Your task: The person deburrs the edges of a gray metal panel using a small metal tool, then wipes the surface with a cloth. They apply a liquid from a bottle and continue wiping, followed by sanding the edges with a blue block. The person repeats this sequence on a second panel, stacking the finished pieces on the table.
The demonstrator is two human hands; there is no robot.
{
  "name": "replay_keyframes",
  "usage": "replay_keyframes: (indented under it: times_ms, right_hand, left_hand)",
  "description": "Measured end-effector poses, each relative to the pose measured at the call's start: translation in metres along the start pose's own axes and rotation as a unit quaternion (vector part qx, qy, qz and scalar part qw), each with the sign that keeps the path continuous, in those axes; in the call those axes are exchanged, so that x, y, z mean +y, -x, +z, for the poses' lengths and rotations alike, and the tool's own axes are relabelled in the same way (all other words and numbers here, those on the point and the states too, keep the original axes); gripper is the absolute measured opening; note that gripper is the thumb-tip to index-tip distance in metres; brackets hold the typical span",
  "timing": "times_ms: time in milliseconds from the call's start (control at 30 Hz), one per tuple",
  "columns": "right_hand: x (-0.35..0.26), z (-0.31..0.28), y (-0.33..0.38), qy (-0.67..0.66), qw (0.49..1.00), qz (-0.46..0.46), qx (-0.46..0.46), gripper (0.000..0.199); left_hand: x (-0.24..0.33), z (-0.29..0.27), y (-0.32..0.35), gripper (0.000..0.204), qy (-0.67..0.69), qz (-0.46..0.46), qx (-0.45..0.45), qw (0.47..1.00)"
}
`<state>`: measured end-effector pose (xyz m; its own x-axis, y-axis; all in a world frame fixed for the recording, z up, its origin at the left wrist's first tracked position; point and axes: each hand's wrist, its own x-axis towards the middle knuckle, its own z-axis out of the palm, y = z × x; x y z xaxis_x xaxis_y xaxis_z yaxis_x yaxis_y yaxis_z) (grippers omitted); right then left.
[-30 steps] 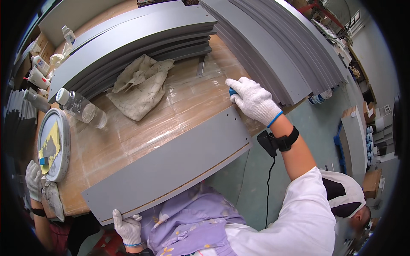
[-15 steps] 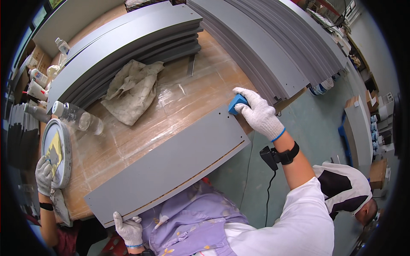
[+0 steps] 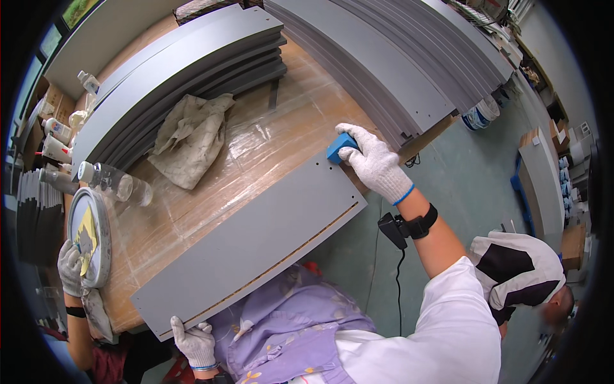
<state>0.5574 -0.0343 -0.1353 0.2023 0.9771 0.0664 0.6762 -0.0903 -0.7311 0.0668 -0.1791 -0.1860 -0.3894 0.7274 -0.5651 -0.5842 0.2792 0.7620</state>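
A long grey board (image 3: 249, 237) lies slantwise on the table before me, with a narrow brown groove along its near edge and small dark holes at its right end. My left hand (image 3: 194, 344), in a white knit glove, grips the board's near left corner, thumb on top and the other fingers partly hidden. At the far right corner my right hand (image 3: 374, 163), gloved too, is closed round a small blue block (image 3: 341, 148) held against the board's end edge. Whether the block's underside touches the edge is hidden.
A crumpled cloth (image 3: 192, 137) lies beyond the board, near stacked grey panels (image 3: 185, 57). More panels (image 3: 377, 70) stand far right. At left are a clear bottle (image 3: 118, 182), a round lid (image 3: 105, 249) with yellow paper and another person's gloved hand (image 3: 69, 267). Another person (image 3: 521, 269) bends at right.
The whole view has shifted slightly. My right hand and the blue block stay at the board's far right corner, my left hand keeps its grip. The person at right has moved a little.
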Motion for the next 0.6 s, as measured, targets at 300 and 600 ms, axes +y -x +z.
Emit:
replay_keyframes:
  times_ms: [300,600]
  right_hand:
    - [0.019,-0.029,0.086,0.008,0.999,-0.031,-0.019,0.039]
    - [0.015,-0.024,0.105,-0.037,0.997,0.004,0.064,0.042]
  left_hand:
    - [0.001,0.003,0.005,0.026,-0.004,0.012,0.022,1.000]
    - [0.000,-0.003,-0.004,0.024,-0.002,0.011,0.006,1.000]
